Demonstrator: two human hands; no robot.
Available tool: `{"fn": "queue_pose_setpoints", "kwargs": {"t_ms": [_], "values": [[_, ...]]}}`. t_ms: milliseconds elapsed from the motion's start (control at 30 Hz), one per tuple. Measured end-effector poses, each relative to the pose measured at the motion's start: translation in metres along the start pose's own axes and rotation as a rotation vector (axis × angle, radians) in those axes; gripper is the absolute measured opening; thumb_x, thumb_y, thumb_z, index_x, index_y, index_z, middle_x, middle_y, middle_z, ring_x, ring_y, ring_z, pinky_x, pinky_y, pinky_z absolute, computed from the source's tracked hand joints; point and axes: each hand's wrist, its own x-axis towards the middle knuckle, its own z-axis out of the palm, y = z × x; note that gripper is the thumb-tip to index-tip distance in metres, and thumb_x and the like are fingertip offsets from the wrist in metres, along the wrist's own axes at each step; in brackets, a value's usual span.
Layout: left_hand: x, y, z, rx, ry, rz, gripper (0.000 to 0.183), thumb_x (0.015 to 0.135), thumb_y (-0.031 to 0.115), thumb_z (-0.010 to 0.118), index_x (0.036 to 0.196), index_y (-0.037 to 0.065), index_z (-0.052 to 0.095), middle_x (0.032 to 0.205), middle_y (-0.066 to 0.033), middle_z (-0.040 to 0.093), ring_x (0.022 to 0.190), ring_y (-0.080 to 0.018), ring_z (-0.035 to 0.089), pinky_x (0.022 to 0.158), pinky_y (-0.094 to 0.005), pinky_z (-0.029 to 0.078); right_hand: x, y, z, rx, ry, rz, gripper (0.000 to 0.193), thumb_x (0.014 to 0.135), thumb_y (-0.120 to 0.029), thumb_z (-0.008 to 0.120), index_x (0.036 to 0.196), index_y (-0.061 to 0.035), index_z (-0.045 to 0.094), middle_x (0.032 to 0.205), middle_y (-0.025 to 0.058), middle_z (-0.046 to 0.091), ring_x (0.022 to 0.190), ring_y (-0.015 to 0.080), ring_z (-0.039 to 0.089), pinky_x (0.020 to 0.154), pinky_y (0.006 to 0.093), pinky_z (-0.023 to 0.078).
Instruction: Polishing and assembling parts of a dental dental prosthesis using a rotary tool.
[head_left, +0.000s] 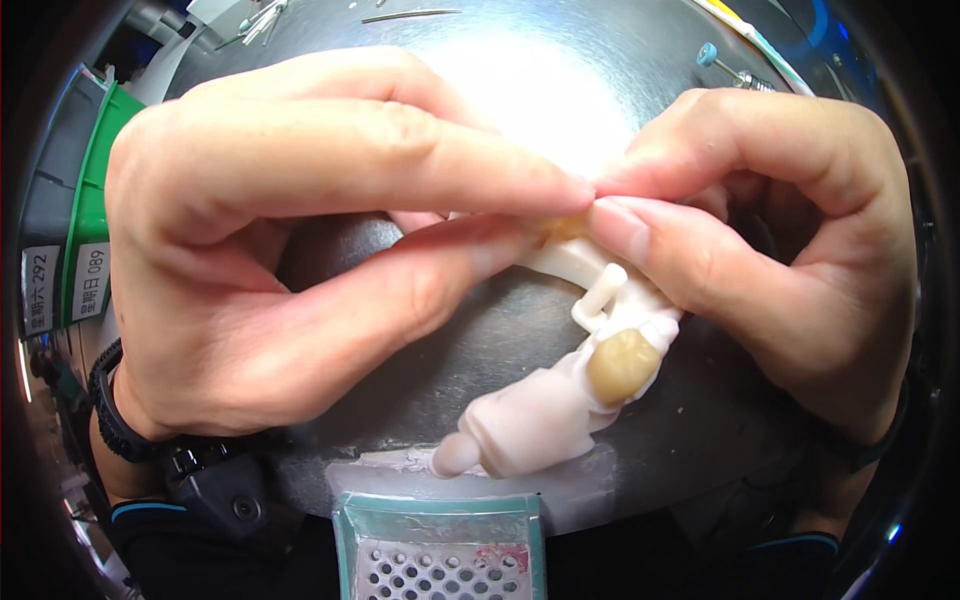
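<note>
A white dental model (pixel 535 415) hangs tilted over the work surface, its far end among my fingertips. A yellowish molar crown (pixel 625 365) sits on its nearer part, and a small white post (pixel 603 290) sticks up beside it. My left hand (pixel 230 190) is closed, thumb and index finger pinching at the far end, where a small amber-coloured piece (pixel 568 227) shows between the fingertips. From the other side, my right hand (pixel 800 240) pinches at the same spot with thumb and index finger. Both index fingertips touch. The fingers hide most of that end.
A grey metal work surface (pixel 740 430) lies below, with a teal-framed perforated tray (pixel 440 505) at the near edge. Green and grey bins (pixel 95 190) stand left. Thin metal rods (pixel 410 15) lie at the back, and a small blue-tipped tool (pixel 708 54) back right.
</note>
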Motion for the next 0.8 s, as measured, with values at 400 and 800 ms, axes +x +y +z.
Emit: {"fn": "queue_pose_setpoints", "kwargs": {"t_ms": [400,800], "values": [[-0.005,-0.001,0.008,-0.058,0.144,-0.01,0.032,0.072,-0.012,0.069,0.101,-0.001,0.073,0.09,-0.0142,0.069,0.079,-0.0194,0.066,0.068,-0.0268,0.051,0.01,-0.017,0.006,-0.117,0.002,0.103,0.005,0.082,0.009,0.066,0.085,0.0047,0.068,0.08,0.0076,0.067,0.07,0.0082,0.06,0.061,0.0198,0.044],[-0.008,-0.003,-0.005,-0.017,0.051,-0.007,0.03,0.072,-0.011,0.07,0.101,-0.001,0.073,0.089,-0.0137,0.069,0.081,-0.0196,0.066,0.068,-0.0272,0.051,0.024,-0.044,0.021,-0.281,-0.018,0.334,0.005,0.081,0.009,0.066,0.084,0.0047,0.068,0.078,0.0074,0.066,0.068,0.0074,0.059,0.059,0.0194,0.043]]}}
